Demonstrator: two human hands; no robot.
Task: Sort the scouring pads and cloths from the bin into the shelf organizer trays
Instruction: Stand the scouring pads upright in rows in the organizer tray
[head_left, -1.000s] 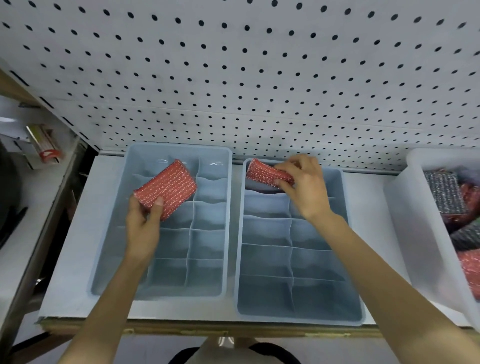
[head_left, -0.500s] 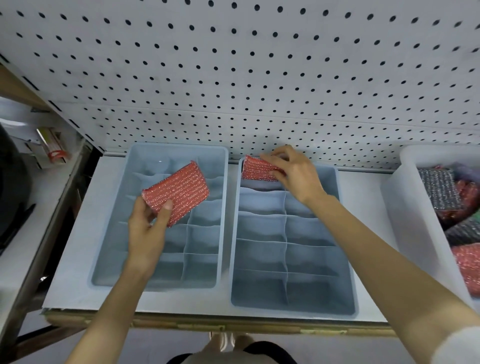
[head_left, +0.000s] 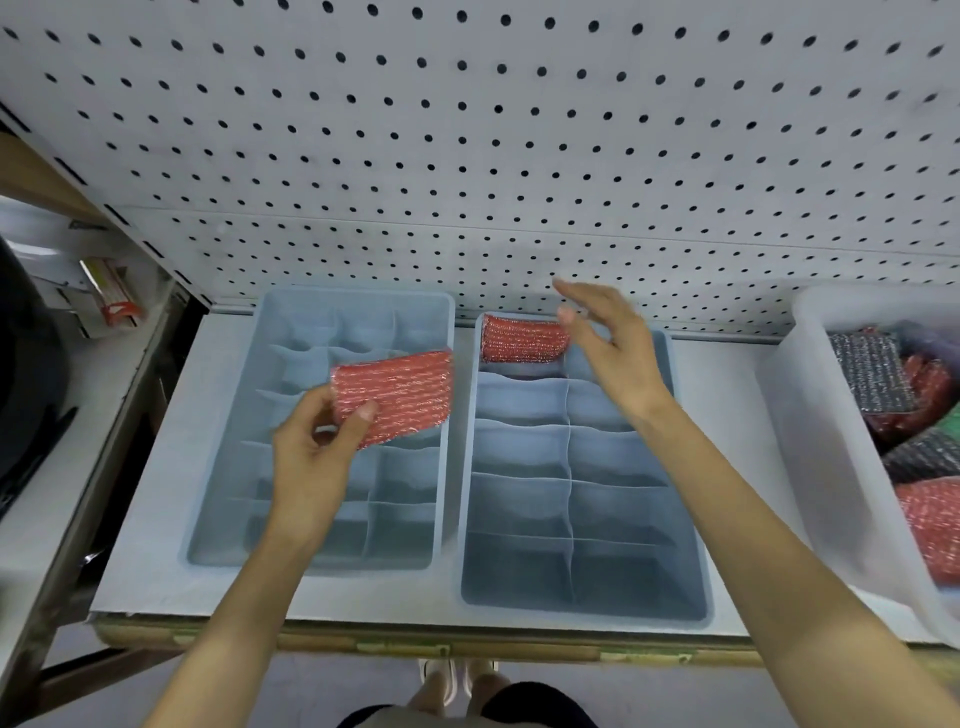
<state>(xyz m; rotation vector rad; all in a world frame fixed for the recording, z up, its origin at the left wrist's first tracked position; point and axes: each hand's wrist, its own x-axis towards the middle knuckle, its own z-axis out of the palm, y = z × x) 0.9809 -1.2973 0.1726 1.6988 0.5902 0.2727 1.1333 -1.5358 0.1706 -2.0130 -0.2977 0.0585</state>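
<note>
Left hand (head_left: 311, 457) pinches a red pad (head_left: 400, 395); right hand (head_left: 608, 343) hovers, apparently loose-fingered.

This looks like a shop or stockroom shelving bay rather than a home. The back wall is a white metal pegboard panel (head_left: 467, 156) dotted with regular round holes, as on retail display racks, and a slotted white steel upright (head_left: 111, 215) runs along its left edge. Below it, a flat white shelf board (head_left: 156, 493) with a worn yellowish front strip (head_left: 519, 647) carries two blue-grey plastic organizer trays (head_left: 358, 299) split into small compartments. At the shelf's right edge stands a translucent white plastic bin (head_left: 810, 415) heaped with red, silver and dark metallic-thread scouring pads (head_left: 872, 371). Past the left edge, a neighbouring white shelf (head_left: 31, 530) holds small boxed goods (head_left: 109, 296).
</note>
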